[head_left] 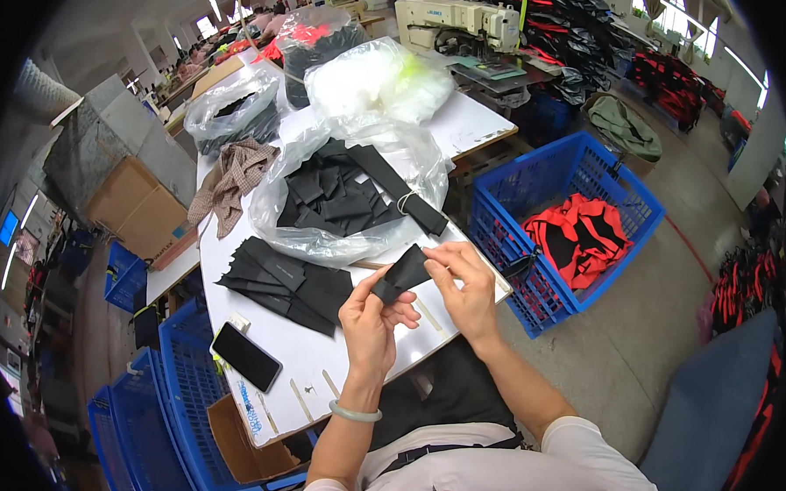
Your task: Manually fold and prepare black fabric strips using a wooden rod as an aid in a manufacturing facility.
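Both hands up over near edge of white bench point(327, 340), clamped on one small black fabric piece point(401, 273). Left hand point(370, 317) pinching lower left end, jade-green bangle point(355, 413) on wrist; right hand point(463, 286) gripping upper right end between thumb and fingers. Piece held in air, off bench surface. Behind it, open clear plastic bag point(347, 190) full of black cut pieces. Left of hands, fanned stack of black fabric pieces point(280, 281) flat on bench. Black smartphone point(245, 356) near front-left bench corner. Blue plastic crate point(576, 229) with red-black garments on floor to right. Checked cloth point(232, 178) further back.
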Motion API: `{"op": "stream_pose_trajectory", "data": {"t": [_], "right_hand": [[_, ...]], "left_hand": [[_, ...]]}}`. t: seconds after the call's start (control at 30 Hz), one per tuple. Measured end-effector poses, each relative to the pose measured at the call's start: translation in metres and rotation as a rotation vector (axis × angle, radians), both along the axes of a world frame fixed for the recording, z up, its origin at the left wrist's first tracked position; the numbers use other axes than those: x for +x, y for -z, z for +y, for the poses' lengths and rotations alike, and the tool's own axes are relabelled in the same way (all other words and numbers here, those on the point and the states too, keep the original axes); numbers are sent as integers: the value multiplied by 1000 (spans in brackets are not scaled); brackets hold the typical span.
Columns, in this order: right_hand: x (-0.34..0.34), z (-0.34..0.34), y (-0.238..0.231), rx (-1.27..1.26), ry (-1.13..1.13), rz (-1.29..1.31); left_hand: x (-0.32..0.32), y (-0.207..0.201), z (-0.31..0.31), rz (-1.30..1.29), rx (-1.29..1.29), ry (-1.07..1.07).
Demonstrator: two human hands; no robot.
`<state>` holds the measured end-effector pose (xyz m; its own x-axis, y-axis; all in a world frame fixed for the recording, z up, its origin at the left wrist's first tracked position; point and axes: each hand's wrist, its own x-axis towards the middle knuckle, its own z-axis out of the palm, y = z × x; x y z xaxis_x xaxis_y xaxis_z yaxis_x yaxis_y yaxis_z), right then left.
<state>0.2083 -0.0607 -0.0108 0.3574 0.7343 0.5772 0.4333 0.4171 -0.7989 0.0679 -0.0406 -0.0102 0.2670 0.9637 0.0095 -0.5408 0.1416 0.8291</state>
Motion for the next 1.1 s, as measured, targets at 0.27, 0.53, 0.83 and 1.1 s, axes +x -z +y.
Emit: {"op": "stream_pose_trajectory", "data": {"t": [0.27,0.53,0.83,1.1], "right_hand": [[-19,5,13,-10,11,379],[-5,4,19,-83,-284,746],[18,-18,11,-235,-698,683],[1,-37,8,-346,-899,899]], "left_hand": [[13,4,-13,206,258,-153],[20,15,-13,448,430,-290],[-3,-2,15,501,685,-2],[-4,-11,23,-285,22,243]]}}
